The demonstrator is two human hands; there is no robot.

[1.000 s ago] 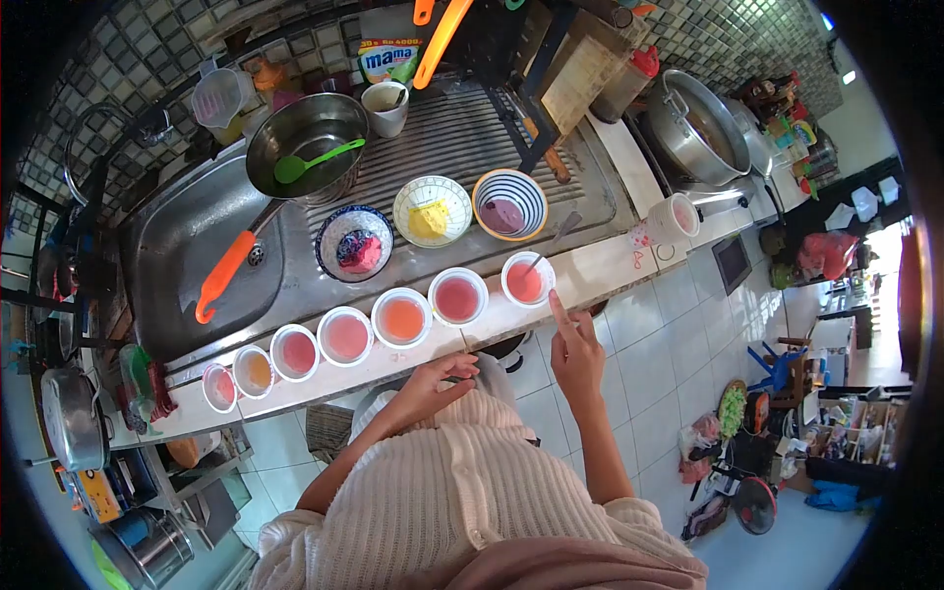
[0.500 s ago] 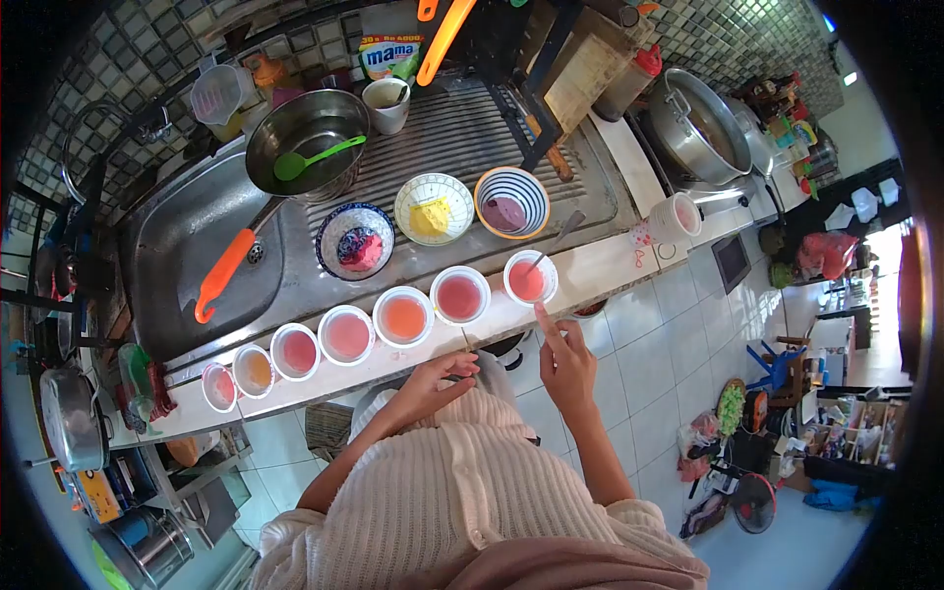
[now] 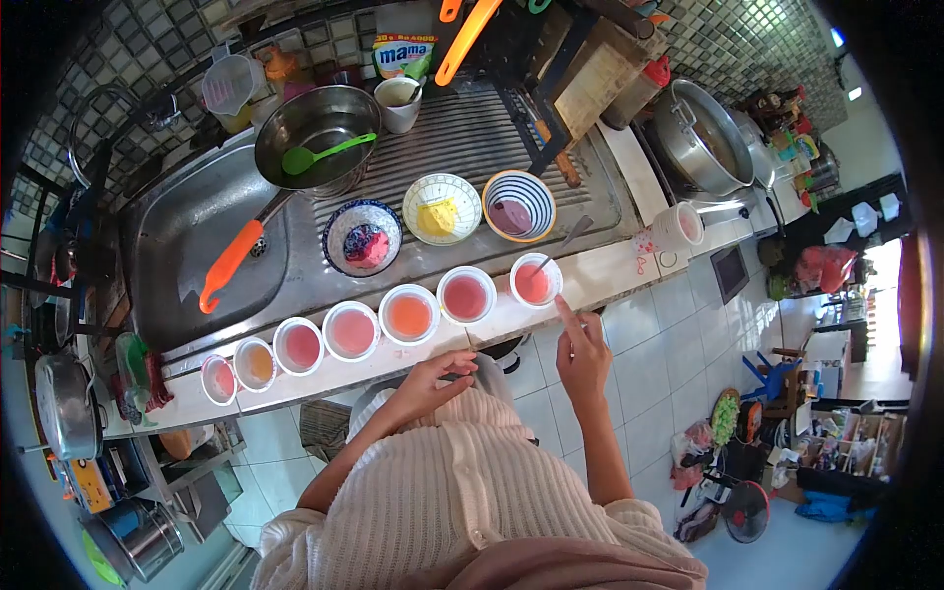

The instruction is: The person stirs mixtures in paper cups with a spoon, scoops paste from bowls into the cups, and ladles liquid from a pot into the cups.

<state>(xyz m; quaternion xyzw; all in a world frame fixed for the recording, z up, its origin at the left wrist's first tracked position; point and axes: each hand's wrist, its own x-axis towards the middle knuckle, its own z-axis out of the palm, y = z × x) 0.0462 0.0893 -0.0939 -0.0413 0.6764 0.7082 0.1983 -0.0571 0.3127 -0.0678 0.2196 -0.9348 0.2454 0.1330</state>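
My right hand (image 3: 584, 356) holds nothing. Its index finger stretches toward the lower right rim of a white cup (image 3: 543, 297) of pink-red liquid, in which a metal spoon (image 3: 570, 239) leans; whether the fingertip touches the rim I cannot tell. In front of my waist, my left hand (image 3: 433, 382) is empty with its fingers loosely bent and apart. Along the counter edge, to the left, runs a row of several white cups with pink, red and orange contents, among them a cup of dark pink liquid (image 3: 465, 296) and a cup of orange liquid (image 3: 408, 316).
Behind the cups stand a blue-rimmed bowl (image 3: 334, 246), a bowl with yellow paste (image 3: 437, 218) and a striped bowl with purple paste (image 3: 513, 217). A saucepan (image 3: 280, 138) with a green spoon sits by the sink (image 3: 187, 216). Stacked cups (image 3: 677, 228) and a large pot (image 3: 698, 128) are at right.
My right index fingertip has moved from below the cup with the spoon to its lower right side. My left hand stays at my waist. The whole view has shifted slightly.
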